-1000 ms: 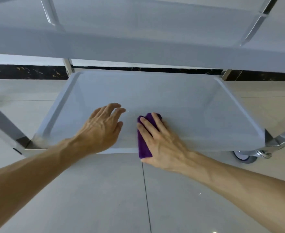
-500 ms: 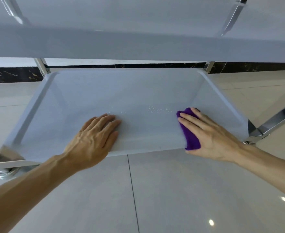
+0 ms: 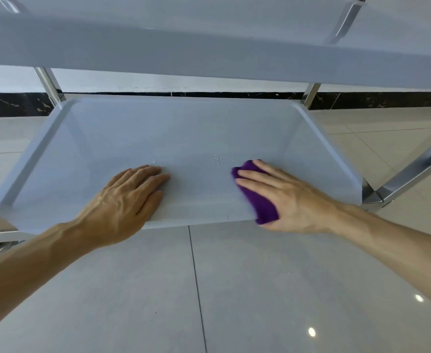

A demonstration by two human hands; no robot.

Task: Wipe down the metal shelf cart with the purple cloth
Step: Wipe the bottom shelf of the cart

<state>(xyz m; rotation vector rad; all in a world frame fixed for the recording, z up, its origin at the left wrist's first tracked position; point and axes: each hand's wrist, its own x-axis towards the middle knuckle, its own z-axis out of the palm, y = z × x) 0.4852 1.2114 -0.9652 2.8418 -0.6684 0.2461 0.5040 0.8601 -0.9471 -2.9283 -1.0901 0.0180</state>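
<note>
While pressing purple cloth [image 3: 259, 200] flat under right hand [image 3: 289, 200] fingers [image 3: 254, 180], droplets [image 3: 218, 159] just beyond-left; left hand [image 3: 126, 200] splayed empty on lower shelf [image 3: 133, 128].

Bare forearms and hands [image 3: 123, 200] (no sleeves, no gloves).

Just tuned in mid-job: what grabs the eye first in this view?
The purple cloth, pressed under the right hand at the lower shelf's front right, stands out against the pale metal. The left hand lies flat on the front edge, left of centre. Small water droplets bead just beyond the cloth.
</note>
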